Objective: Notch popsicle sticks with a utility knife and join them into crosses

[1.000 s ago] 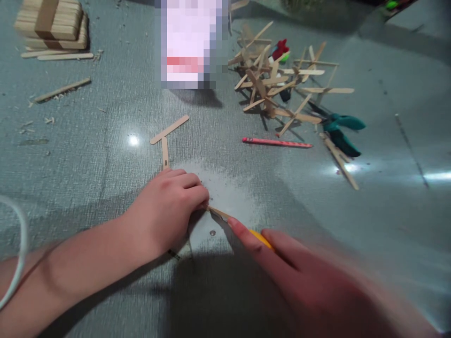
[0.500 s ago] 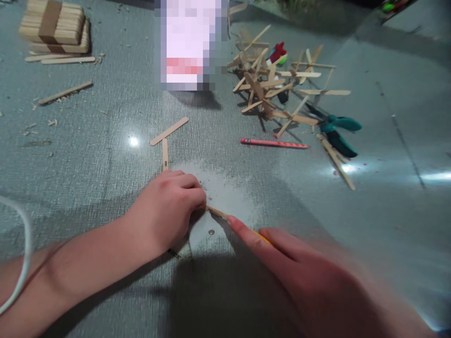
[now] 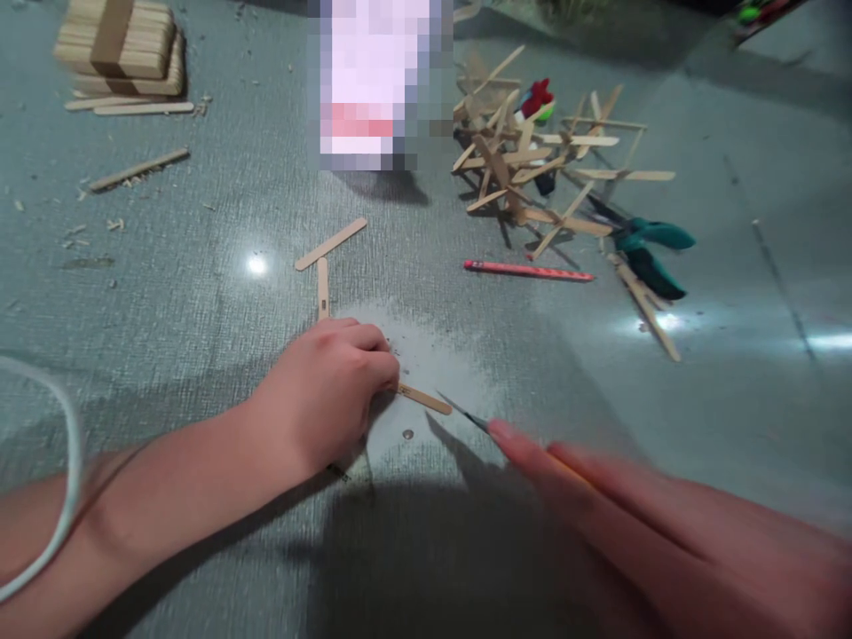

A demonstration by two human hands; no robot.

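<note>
My left hand (image 3: pixel 333 382) is closed over a wooden craft stick (image 3: pixel 426 400), pressing it to the table; one end sticks out to the right with dark marks near the fingers. Closed round a craft knife (image 3: pixel 477 421) is my right hand (image 3: pixel 572 488), partly smeared by motion. The thin blade points up and left, just apart from the stick's free end, and a bit of yellow handle shows between the fingers. Just beyond my left hand lies a second stick (image 3: pixel 323 286) with a small slot cut in it, near another plain stick (image 3: pixel 331 244).
Bundled craft sticks (image 3: pixel 120 44) lie at the far left, with shavings below. A blurred bright upright object (image 3: pixel 363 80) stands at the back. Right of it are a jumble of joined sticks (image 3: pixel 506 160), a red pencil (image 3: pixel 529 271) and green-handled pliers (image 3: pixel 656 235). A white cable (image 3: pixel 73 453) crosses my left forearm.
My right hand has drawn the knife back to the right, off the stick, so its blade and the stick's end now show. My left hand keeps its hold; the whole view has shifted slightly.
</note>
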